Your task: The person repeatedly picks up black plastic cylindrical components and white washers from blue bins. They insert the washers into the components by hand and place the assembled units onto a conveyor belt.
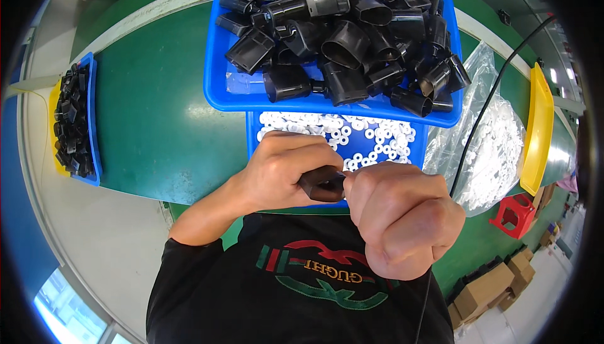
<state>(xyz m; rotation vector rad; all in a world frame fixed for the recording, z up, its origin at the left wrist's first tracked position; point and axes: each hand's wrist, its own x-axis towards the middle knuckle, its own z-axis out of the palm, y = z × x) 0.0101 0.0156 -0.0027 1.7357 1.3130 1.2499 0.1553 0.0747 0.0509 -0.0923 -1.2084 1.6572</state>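
My left hand [286, 171] is wrapped round a hollow black plastic fitting [314, 187], its open end toward me. My right hand [406, 218] is closed in a fist close against the right side of that fitting. Whatever sits inside the right fist is hidden by the fingers. Both hands are raised in front of my chest, over the near edge of a blue tray [250, 136] of small white ring washers [380, 136]. Beyond it, a larger blue bin [217, 95] is heaped with similar black plastic fittings [346, 45].
A thin black cable [487, 99] runs down from the upper right behind my right hand. Clear plastic bag [491, 149] with white pieces lies right, beside a yellow tray [536, 130]. Another blue bin [94, 117] of black parts stands far left on the green table [157, 105]. Red stool [514, 215], cartons [481, 290] lower right.
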